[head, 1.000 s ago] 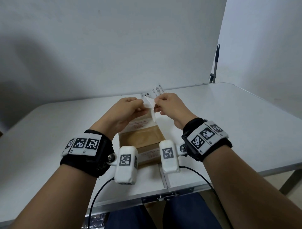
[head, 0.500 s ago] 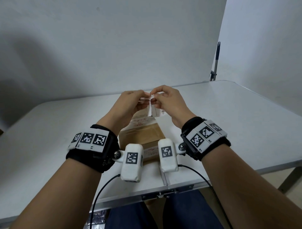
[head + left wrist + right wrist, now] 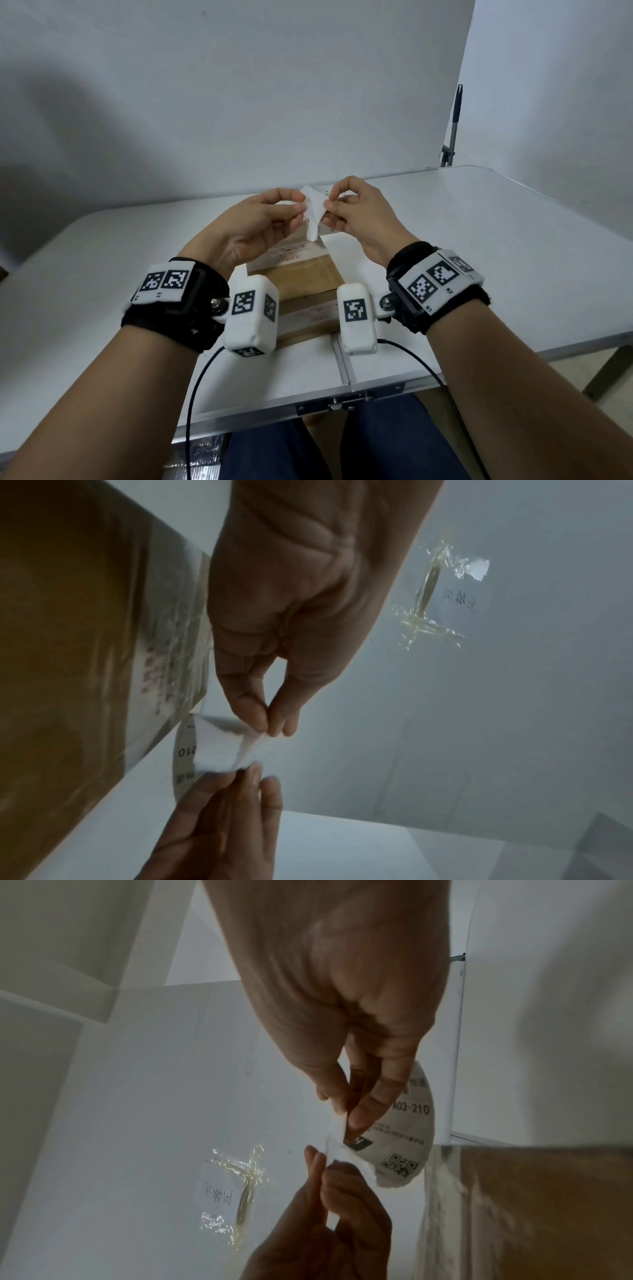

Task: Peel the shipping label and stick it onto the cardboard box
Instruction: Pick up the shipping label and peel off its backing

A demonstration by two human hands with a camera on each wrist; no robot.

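- The left hand (image 3: 255,222) is raised over the far end of the box, thumb and forefinger pressed together on a corner of plain white paper, which looks like the backing sheet (image 3: 313,212).
- The other fingers (image 3: 274,236) of that hand are curled under and hold nothing that I can see.
- Between the 2 hands the sheet is splitting at 1 corner; the gap is small, so the peel seems barely begun.
- The shipping label (image 3: 409,1139) hangs in the air above the box, bowed, printed side showing a code and a square barcode.
- The right hand (image 3: 359,214) pinches the label's printed layer at the same corner, thumb against forefinger.
- The cardboard box (image 3: 301,281) sits on the white table (image 3: 513,240), under and just nearer than the hands, and carries no fresh label yet.
- To do this step well, I judge: pull slowly, keep both pinches close to the split, draw the backing away at a low angle, and keep the sticky side from folding on itself.
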